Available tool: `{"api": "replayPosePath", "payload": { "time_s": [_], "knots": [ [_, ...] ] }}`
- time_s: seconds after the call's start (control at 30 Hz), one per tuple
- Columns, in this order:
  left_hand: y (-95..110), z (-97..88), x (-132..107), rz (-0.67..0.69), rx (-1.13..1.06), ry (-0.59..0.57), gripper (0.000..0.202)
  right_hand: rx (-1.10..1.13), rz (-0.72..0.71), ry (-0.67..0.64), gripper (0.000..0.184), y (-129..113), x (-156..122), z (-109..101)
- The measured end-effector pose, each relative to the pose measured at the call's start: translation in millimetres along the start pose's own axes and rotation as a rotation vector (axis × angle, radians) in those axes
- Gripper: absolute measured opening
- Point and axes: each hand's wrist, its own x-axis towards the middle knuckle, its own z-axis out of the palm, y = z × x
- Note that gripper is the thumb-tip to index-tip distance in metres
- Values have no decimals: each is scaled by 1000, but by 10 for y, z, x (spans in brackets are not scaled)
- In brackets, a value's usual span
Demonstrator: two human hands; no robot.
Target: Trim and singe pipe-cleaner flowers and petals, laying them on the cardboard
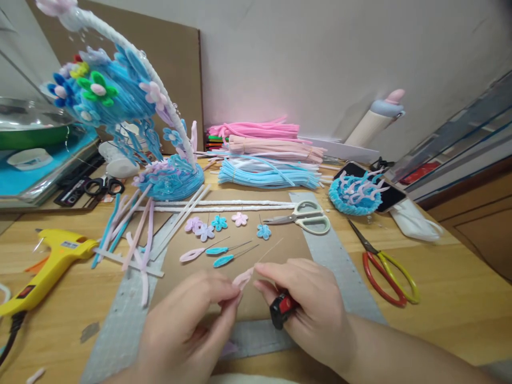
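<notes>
My left hand (188, 320) and my right hand (312, 309) meet low in the middle of the head view. Both pinch a small pale pink pipe-cleaner petal (243, 278) on a thin wire that points up and right. My right hand also has a small black and red tool (282, 309) tucked in its palm. Just beyond lie three finished wired petals (218, 252), one pink and two blue, and several small pipe-cleaner flowers (219, 223), all on a brown cardboard sheet (280, 250).
A yellow glue gun (48, 264) lies left. White-handled scissors (306, 216) and red-yellow scissors (386, 269) lie right. A tall blue pipe-cleaner flower sculpture (120, 106) stands back left, bundles of pipe cleaners (264, 154) behind, a small blue woven bowl (354, 194) on a phone.
</notes>
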Motion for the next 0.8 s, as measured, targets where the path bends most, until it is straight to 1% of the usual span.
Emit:
{"api": "replayPosePath", "payload": {
  "time_s": [0.17, 0.3, 0.43, 0.53, 0.7, 0.8],
  "knots": [
    [-11, 8, -11, 16, 28, -22, 26, -113, -71, -61, 29, 29, -11, 11],
    [-10, 24, -21, 12, 33, -28, 24, -152, -104, -75, 21, 38, -23, 0],
    [-19, 33, -30, -3, 29, -19, 24, -118, -70, -97, 17, 36, -20, 6],
    [-26, 32, -34, -35, 17, 1, 24, -99, -28, -88, 13, 23, -1, 10],
    [-34, 25, -49, -59, -6, 20, 21, -82, -7, -39, 16, 0, 40, -21],
    [-46, 20, -69, -94, -12, 41, 24, -65, -11, -44, 17, 3, 50, -35]
  ]
}}
